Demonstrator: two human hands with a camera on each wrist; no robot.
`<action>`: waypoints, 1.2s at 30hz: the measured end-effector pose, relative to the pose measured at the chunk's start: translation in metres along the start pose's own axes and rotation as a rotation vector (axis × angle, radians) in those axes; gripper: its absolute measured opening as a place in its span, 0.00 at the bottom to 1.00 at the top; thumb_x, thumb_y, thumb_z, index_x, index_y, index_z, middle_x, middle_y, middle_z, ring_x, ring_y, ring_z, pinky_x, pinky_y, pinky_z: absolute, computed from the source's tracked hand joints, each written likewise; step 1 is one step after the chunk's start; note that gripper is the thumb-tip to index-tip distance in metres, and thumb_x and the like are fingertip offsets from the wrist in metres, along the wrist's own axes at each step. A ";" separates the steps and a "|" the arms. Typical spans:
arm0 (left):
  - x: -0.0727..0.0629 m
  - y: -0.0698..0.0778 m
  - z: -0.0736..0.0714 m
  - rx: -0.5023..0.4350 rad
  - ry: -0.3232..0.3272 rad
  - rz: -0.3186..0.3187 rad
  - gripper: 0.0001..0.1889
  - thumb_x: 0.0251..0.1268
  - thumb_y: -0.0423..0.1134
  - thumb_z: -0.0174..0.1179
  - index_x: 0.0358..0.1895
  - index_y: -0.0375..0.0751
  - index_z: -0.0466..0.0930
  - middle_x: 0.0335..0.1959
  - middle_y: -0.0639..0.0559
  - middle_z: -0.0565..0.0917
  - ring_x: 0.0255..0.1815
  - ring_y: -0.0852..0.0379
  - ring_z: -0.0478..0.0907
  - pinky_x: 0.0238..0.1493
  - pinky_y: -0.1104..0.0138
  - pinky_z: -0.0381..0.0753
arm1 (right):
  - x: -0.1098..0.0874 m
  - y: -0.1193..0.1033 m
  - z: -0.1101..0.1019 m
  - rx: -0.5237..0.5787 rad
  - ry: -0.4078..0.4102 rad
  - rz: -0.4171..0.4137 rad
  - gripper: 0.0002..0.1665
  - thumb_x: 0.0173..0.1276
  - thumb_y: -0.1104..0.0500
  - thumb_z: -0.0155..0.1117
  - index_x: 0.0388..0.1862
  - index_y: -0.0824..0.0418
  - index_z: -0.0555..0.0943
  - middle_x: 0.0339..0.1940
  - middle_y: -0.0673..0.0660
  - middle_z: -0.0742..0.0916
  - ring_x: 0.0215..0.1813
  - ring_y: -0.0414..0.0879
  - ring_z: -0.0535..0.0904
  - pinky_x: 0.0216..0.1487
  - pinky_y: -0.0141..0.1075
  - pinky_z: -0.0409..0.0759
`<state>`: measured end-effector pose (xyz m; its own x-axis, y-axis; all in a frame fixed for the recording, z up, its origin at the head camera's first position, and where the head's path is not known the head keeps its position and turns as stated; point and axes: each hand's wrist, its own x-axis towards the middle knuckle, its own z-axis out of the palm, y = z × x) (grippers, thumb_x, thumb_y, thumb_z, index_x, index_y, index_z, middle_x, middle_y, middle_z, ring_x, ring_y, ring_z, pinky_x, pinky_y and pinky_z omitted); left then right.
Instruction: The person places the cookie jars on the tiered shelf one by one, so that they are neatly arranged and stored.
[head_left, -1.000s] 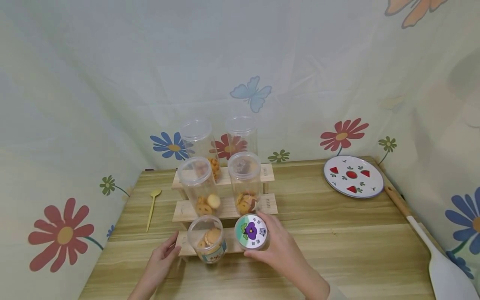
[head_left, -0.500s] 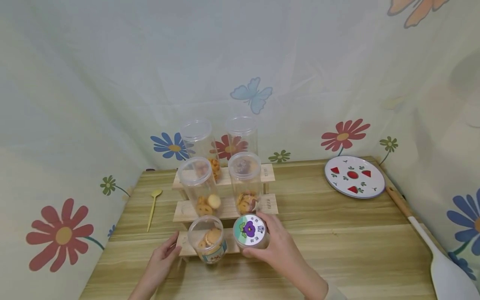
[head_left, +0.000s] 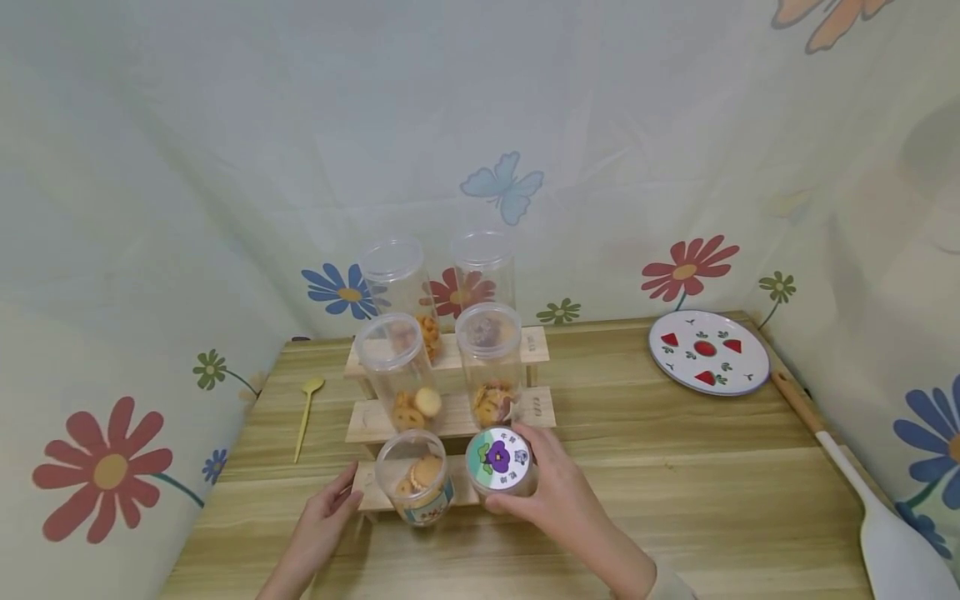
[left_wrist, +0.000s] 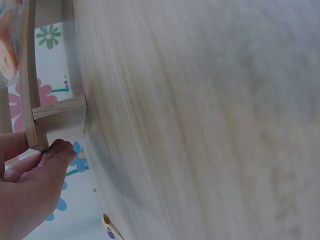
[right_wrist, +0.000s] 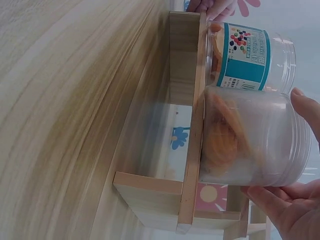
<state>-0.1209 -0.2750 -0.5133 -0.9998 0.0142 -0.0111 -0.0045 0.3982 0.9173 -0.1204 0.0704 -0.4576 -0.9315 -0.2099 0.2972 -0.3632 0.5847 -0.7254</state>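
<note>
My right hand (head_left: 558, 492) grips a lidded clear jar (right_wrist: 250, 140) between thumb and fingers. Its lid (head_left: 498, 458) bears a purple flower sticker, and golden cookies show inside. The jar's base rests on the lowest step of a three-tier wooden rack (head_left: 375, 492). Left of it on that step stands another clear jar (head_left: 414, 479) of cookies, with a teal label facing front. At the step's left end my left hand (head_left: 324, 518) holds the board's corner, thumb and fingers on either side of it in the left wrist view.
Taller clear jars (head_left: 393, 367) with snacks stand in pairs on the middle and top steps. A yellow spoon (head_left: 305, 417) lies left of the rack. Far right are a watermelon-patterned plate (head_left: 705, 354) and a white spatula (head_left: 896, 533) with a wooden handle.
The flower-lid jar has shifted slightly left, and more of its side shows below the lid. My right hand has moved with it. The left hand stays at the rack's corner.
</note>
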 end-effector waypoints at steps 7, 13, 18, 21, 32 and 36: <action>0.001 0.000 0.000 -0.008 -0.005 0.005 0.26 0.73 0.32 0.52 0.69 0.24 0.59 0.69 0.31 0.62 0.64 0.37 0.67 0.59 0.69 0.70 | 0.001 0.000 -0.003 -0.026 -0.023 -0.001 0.62 0.41 0.32 0.77 0.73 0.51 0.61 0.64 0.49 0.72 0.62 0.44 0.71 0.59 0.47 0.74; 0.002 0.001 0.000 -0.010 -0.009 0.011 0.26 0.72 0.30 0.52 0.69 0.23 0.59 0.68 0.28 0.62 0.64 0.35 0.66 0.61 0.60 0.69 | -0.002 0.001 -0.013 -0.009 -0.048 -0.003 0.49 0.60 0.31 0.62 0.75 0.48 0.58 0.70 0.44 0.67 0.68 0.43 0.65 0.63 0.50 0.70; 0.000 0.005 0.001 0.000 -0.010 -0.018 0.25 0.72 0.27 0.51 0.68 0.22 0.58 0.68 0.29 0.61 0.64 0.35 0.66 0.61 0.62 0.69 | -0.006 0.007 -0.027 0.025 -0.029 -0.041 0.32 0.76 0.47 0.52 0.75 0.51 0.59 0.71 0.46 0.67 0.68 0.49 0.66 0.63 0.53 0.69; -0.003 0.009 0.001 0.014 -0.020 -0.019 0.25 0.71 0.27 0.51 0.68 0.21 0.57 0.68 0.28 0.60 0.64 0.34 0.65 0.61 0.60 0.69 | -0.008 0.012 -0.037 0.007 -0.019 -0.030 0.31 0.76 0.46 0.50 0.75 0.50 0.59 0.72 0.50 0.67 0.68 0.51 0.66 0.64 0.53 0.68; -0.003 0.007 -0.011 0.350 -0.036 0.127 0.27 0.74 0.42 0.52 0.68 0.26 0.63 0.66 0.32 0.67 0.65 0.36 0.65 0.63 0.49 0.64 | -0.013 0.040 -0.070 -0.091 0.018 -0.020 0.30 0.78 0.45 0.46 0.74 0.54 0.61 0.71 0.52 0.69 0.70 0.51 0.63 0.68 0.52 0.62; -0.004 0.014 -0.017 0.443 -0.068 0.076 0.29 0.76 0.49 0.48 0.68 0.27 0.64 0.66 0.32 0.67 0.67 0.34 0.62 0.65 0.43 0.60 | -0.015 0.056 -0.086 -0.123 0.049 -0.037 0.27 0.78 0.50 0.47 0.73 0.56 0.63 0.69 0.54 0.71 0.70 0.53 0.62 0.67 0.54 0.62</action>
<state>-0.1170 -0.2850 -0.4933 -0.9935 0.1135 0.0101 0.0920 0.7475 0.6579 -0.1244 0.1735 -0.4494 -0.9143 -0.1966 0.3540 -0.3890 0.6694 -0.6329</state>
